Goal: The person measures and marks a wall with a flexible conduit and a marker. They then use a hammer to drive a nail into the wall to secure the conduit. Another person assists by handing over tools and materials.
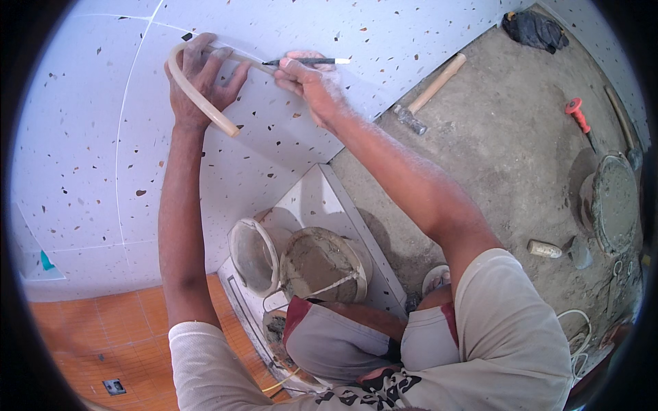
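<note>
A pale, flexible hose (199, 96) is bent in a loop against the white speckled wall (233, 164). My left hand (199, 85) grips its bend, with the fingers curled over it and the thumb out to the right. From there a straighter stretch of the hose runs right to my right hand (312, 89), whose lower fingers are at its far part. Pinched in that same hand is a black marker pen (312, 61) with a white end. Its dark tip points left, close to the wall above the hose.
Below the wall stand two buckets, one pale (255, 257) and one holding grey mortar (319, 264). On the concrete floor to the right lie a hammer (430, 88), a red-handled tool (578, 115), a round mortar pan (615, 204), a bottle (544, 248) and a black bag (534, 31).
</note>
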### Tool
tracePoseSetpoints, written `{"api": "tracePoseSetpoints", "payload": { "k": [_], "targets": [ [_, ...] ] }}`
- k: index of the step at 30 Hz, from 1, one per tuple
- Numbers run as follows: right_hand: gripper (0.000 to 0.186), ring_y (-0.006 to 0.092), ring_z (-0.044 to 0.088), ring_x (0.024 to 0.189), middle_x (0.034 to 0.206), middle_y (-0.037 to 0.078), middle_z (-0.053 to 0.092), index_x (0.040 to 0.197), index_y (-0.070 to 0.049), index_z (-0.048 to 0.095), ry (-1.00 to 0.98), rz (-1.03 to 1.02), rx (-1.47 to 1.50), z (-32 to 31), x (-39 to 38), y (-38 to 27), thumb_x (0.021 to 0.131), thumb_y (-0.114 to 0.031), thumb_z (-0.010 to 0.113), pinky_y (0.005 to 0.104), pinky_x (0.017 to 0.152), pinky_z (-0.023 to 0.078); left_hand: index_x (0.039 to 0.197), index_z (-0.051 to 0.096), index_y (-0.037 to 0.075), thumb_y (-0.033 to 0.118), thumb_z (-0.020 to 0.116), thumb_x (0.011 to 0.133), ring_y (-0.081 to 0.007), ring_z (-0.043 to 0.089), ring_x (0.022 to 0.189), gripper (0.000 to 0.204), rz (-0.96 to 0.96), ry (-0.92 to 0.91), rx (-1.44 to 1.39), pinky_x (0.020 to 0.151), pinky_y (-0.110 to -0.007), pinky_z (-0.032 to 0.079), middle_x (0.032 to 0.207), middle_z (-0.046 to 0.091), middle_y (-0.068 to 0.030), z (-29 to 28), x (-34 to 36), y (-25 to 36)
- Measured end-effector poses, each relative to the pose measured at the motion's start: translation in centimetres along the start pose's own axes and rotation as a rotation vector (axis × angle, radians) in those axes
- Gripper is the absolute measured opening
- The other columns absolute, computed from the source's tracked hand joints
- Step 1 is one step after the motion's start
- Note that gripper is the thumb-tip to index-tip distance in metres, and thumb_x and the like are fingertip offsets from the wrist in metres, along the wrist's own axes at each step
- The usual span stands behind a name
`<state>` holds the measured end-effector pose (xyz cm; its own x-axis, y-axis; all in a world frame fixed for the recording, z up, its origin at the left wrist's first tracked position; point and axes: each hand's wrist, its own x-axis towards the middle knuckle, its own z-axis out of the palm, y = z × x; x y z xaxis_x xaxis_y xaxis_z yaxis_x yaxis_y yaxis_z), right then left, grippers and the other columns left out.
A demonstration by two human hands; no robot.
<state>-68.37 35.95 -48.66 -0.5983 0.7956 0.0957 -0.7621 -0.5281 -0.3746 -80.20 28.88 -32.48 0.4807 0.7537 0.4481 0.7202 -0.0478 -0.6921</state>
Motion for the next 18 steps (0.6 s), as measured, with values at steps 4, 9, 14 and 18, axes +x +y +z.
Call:
{"api": "tracePoseSetpoints", "payload": {
  "k": [4, 9, 14, 18],
  "targets": [
    [0.026, 0.0196, 0.065, 0.093, 0.101, 0.011, 0.061, 0.107, 0.002, 0.055, 0.001, -0.005, 0.01, -0.01, -0.03, 0.0, 0.09, -0.014, 0.067, 0.0336, 0.09, 0.057, 0.094, 0.069, 0.016, 0.037, 0.085, 0.068, -0.0211, 0.053, 0.107, 0.037, 0.01, 0.01, 0.01, 0.093, -0.04, 0.042, 0.12, 0.058, -0.0014, 0.15, -0.02, -0.07],
    [0.027, 0.0194, 0.065, 0.093, 0.101, 0.011, 0.061, 0.109, 0.002, 0.055, 0.001, 0.0, 0.009, 0.01, -0.13, -0.07, 0.091, -0.014, 0.066, 0.0336, 0.091, 0.056, 0.094, 0.069, 0.016, 0.037, 0.085, 0.068, -0.0211, 0.053, 0.107, 0.037, 0.002, 0.007, 0.008, 0.093, -0.04, 0.043, 0.121, 0.058, -0.0013, 0.21, -0.14, -0.09],
    [0.025, 0.0189, 0.064, 0.092, 0.101, 0.011, 0.062, 0.107, 0.001, 0.055, 0.005, 0.007, 0.01, -0.04, -0.13, -0.09, 0.091, -0.014, 0.067, 0.0337, 0.091, 0.056, 0.094, 0.069, 0.016, 0.038, 0.085, 0.068, -0.0214, 0.053, 0.107, 0.037, 0.004, 0.001, 0.005, 0.092, -0.041, 0.043, 0.121, 0.057, -0.0014, 0.41, -0.27, -0.26],
    [0.025, 0.0188, 0.065, 0.092, 0.1, 0.01, 0.062, 0.107, 0.0, 0.056, 0.015, 0.015, 0.031, -0.06, -0.04, -0.01, 0.09, -0.014, 0.068, 0.034, 0.091, 0.056, 0.094, 0.068, 0.016, 0.038, 0.084, 0.069, -0.022, 0.053, 0.107, 0.037, 0.003, 0.002, -0.001, 0.092, -0.042, 0.043, 0.121, 0.057, -0.0016, 0.2, -0.12, -0.12]
  ]
}}
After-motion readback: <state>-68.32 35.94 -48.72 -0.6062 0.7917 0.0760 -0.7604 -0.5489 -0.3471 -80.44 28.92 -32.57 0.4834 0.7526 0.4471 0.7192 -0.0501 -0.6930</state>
